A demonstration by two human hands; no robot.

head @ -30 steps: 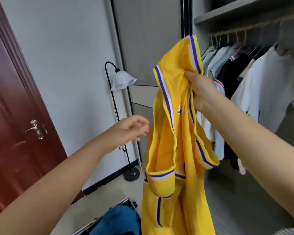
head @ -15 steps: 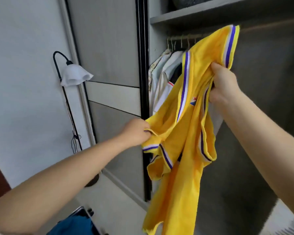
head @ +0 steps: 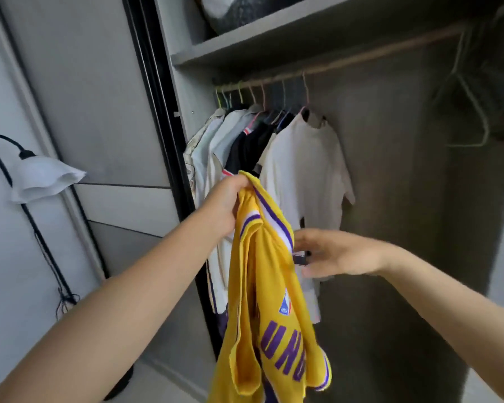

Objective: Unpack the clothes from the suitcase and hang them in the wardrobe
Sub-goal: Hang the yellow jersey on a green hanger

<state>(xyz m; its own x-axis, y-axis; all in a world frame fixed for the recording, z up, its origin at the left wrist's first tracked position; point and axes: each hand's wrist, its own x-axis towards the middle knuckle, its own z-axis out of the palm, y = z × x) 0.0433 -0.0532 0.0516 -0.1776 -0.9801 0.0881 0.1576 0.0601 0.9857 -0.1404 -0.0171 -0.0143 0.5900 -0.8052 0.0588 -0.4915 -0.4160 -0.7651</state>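
The left hand [head: 226,203] grips a yellow jersey [head: 269,301] by its top edge, so it hangs lengthwise in front of the open wardrobe. The right hand [head: 336,253], fingers loosely spread and holding nothing, sits just beside the jersey; an empty hanger [head: 466,112] hangs up and right (nearer that free hand).

Yellow purple-trimmed jersey [head: 262,301] hangs bunched before the wardrobe [head: 390,170].
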